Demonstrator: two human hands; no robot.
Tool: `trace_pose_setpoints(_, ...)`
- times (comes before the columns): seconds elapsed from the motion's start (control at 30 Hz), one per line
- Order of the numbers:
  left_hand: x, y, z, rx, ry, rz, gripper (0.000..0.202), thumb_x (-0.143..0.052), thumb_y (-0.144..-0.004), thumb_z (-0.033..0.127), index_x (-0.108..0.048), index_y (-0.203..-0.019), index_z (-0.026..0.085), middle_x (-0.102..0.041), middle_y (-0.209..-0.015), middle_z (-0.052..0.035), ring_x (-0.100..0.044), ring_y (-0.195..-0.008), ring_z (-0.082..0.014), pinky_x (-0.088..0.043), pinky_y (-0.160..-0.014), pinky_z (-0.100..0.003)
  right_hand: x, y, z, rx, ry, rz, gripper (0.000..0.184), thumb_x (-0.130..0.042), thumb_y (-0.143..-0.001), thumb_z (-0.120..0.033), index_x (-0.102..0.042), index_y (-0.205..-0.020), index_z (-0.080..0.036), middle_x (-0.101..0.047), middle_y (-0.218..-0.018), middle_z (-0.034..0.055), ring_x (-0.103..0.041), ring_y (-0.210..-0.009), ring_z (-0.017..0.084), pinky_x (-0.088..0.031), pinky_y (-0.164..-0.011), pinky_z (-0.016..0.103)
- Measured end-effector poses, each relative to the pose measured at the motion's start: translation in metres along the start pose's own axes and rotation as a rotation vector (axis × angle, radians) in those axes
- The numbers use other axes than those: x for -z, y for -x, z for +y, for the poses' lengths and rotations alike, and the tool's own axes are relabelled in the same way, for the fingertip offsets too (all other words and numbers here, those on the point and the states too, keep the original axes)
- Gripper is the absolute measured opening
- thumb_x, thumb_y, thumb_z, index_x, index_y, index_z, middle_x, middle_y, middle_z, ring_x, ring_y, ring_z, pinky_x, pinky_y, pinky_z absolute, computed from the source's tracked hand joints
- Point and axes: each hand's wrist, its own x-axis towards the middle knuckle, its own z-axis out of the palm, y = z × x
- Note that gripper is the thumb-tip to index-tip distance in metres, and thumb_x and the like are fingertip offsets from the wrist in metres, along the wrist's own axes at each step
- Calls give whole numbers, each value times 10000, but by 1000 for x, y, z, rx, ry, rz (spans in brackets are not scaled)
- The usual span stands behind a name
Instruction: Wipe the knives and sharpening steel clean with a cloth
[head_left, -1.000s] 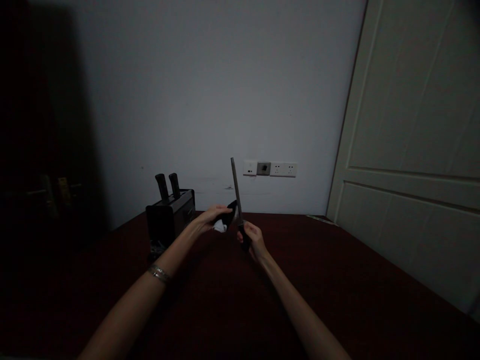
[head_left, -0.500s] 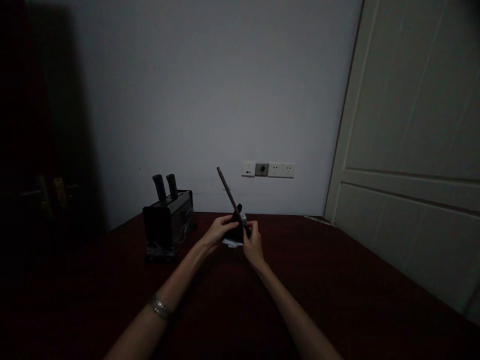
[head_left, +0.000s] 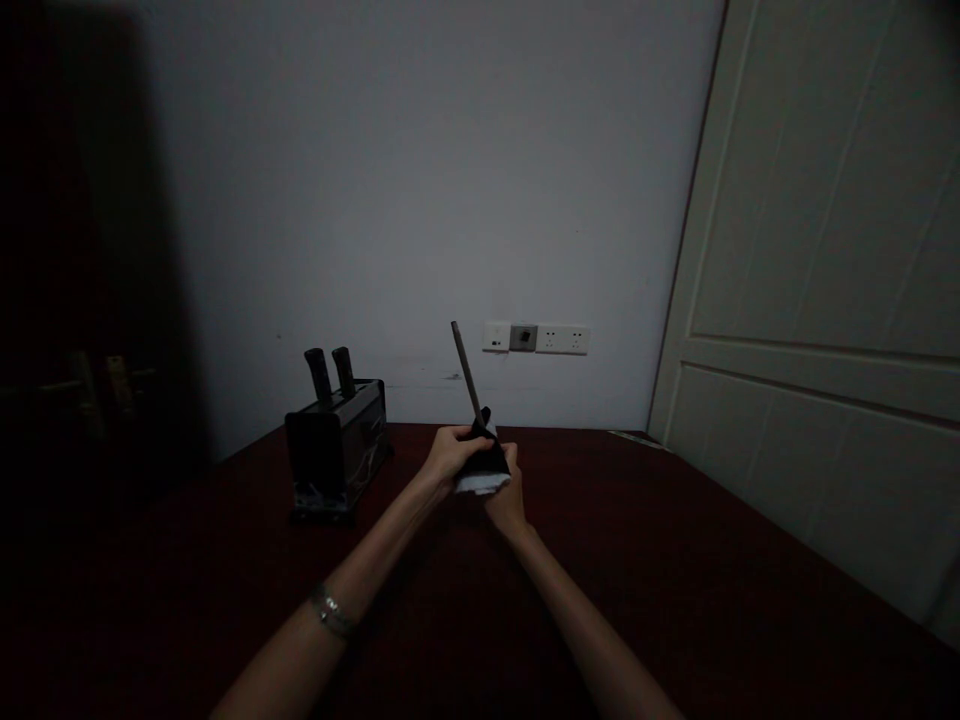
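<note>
A long, thin grey blade (head_left: 466, 370), which looks like a knife's, points up and slightly left between my hands. Wrapped around its lower part is a black cloth (head_left: 487, 458) with a pale, ragged lower edge. My left hand (head_left: 451, 452) is closed on the cloth from the left, thumb across its front. On the right, my right hand (head_left: 510, 498) is closed behind the cloth at the knife's lower end; the cloth hides most of its fingers and the handle.
To the left on the dark red table (head_left: 600, 520) stands a black and grey knife block (head_left: 337, 440) with two black handles sticking up. Behind is a pale wall with sockets (head_left: 562, 340). A white panelled door (head_left: 817, 300) borders the right side.
The blade has turned more upright, its tip moving right and a little up. The cloth has swung toward me and right, showing more of its pale edge and covering my right fingers.
</note>
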Motion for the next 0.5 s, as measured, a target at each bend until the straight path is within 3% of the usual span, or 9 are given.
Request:
trace_pose_setpoints(0.37,11,0,12,119,80,-179,168,-677,-488,115,-674,-654,92,-644,-572,-37,-560,-507,-124,-420,-541,-232,3,0,-3,108,-30,-38,315,-522,-624,-149,-355,-881,-223,-551,-683,-19,-524,-581,152,-358,-491,230)
trace_pose_setpoints(0.5,17,-2,14,151,91,-236,162,-650,-484,87,-674,-644,81,-642,-569,-43,-553,-510,-119,-414,-536,-224,1,-2,-4,94,-31,-34,253,-501,-661,-171,-356,-863,-217,-544,-683,-9,-523,-584,155,-358,-498,236)
